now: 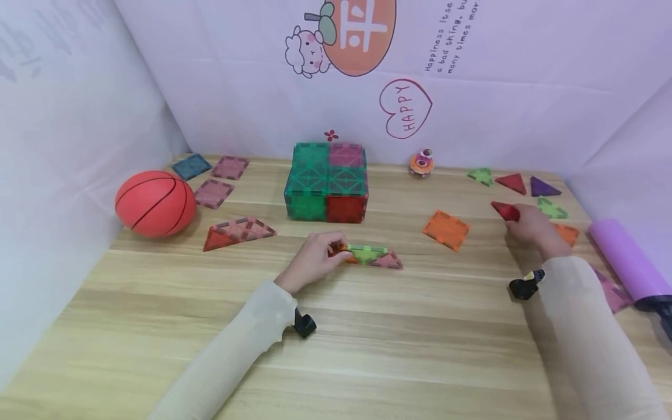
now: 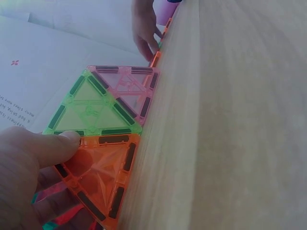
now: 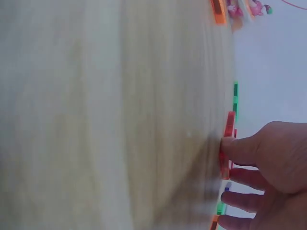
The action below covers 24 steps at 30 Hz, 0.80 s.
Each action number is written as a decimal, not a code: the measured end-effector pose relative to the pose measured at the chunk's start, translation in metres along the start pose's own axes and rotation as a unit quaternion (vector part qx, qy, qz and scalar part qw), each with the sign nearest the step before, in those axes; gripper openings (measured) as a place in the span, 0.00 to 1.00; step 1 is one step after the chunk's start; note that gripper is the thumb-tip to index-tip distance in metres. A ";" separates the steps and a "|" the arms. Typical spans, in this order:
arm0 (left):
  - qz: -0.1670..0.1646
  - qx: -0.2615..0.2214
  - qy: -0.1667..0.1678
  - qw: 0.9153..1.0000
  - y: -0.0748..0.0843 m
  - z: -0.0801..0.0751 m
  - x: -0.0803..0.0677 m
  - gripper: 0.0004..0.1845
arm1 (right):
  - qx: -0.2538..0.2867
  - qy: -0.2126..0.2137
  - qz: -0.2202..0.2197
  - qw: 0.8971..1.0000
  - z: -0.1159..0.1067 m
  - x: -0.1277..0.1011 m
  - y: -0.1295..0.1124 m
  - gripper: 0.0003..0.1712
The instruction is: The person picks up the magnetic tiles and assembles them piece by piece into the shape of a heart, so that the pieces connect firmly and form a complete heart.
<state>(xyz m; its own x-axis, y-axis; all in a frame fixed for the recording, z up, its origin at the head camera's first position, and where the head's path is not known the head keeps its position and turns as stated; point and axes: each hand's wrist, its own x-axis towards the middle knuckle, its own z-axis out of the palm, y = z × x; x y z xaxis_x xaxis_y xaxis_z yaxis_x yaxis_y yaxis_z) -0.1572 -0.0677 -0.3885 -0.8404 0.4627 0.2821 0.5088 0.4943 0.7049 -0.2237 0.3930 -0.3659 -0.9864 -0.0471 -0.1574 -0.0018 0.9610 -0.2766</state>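
At centre frame, a left hand pinches a strip of translucent triangles, orange, green and pink, on edge on the wood-grained counter; at right, the right hand holds a red triangle between its fingers. Picking up a piece appears the step in hand; joining it would call for matched edges.

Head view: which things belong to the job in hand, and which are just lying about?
Belonging: tile strip in the left hand; red triangle in the right hand; probably the tile box and loose tiles.

Lying about, apparently: ball; small toy; purple cylinder.
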 end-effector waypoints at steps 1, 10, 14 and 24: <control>-0.001 -0.003 0.001 1.000 0.000 0.000 0.000 0.04 | -0.005 -0.007 0.000 1.000 -0.002 0.000 0.001 0.26; 0.001 -0.002 0.006 1.000 0.003 0.002 -0.002 0.04 | -0.039 -0.049 -0.006 0.998 -0.010 -0.009 0.005 0.37; 0.002 0.007 0.000 1.000 0.003 0.002 -0.003 0.04 | 0.006 -0.042 -0.015 0.999 -0.010 -0.011 0.009 0.38; -0.048 0.034 -0.006 0.998 -0.003 -0.023 -0.020 0.04 | 0.058 0.014 0.028 0.998 -0.006 -0.023 -0.005 0.47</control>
<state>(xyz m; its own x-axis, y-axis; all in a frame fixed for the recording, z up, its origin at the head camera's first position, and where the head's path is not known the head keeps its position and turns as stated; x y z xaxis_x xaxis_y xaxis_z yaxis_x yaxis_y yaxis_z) -0.1461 -0.0954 -0.3820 -0.8839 0.4194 0.2069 0.4376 0.5857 0.6823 -0.2023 0.3913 -0.3549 -0.9886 0.0144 -0.1501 0.0705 0.9239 -0.3762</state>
